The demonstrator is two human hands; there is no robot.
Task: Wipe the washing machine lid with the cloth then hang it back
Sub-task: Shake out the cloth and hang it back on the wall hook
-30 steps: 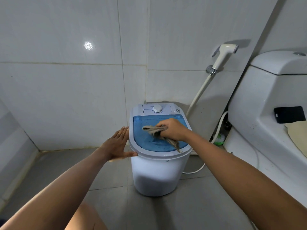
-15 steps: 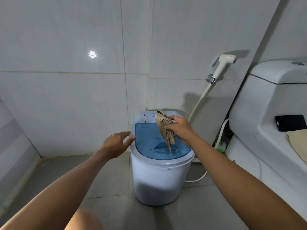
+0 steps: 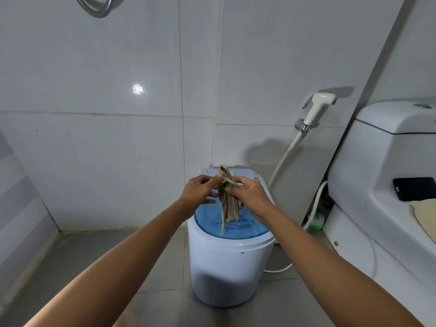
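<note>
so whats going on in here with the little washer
A person stands over a small white washing machine on the bathroom floor, holding a beige cloth above its blue lid. Both hands are on the cloth: the left hand pinches it near the top and the right hand grips it at the side, so it hangs bunched, its tip dangling over the lid. The cloth is not hung up anywhere yet.

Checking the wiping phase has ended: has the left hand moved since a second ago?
Yes. The left hand left the washing machine's left rim and rose over the lid, pinching the cloth.
</note>
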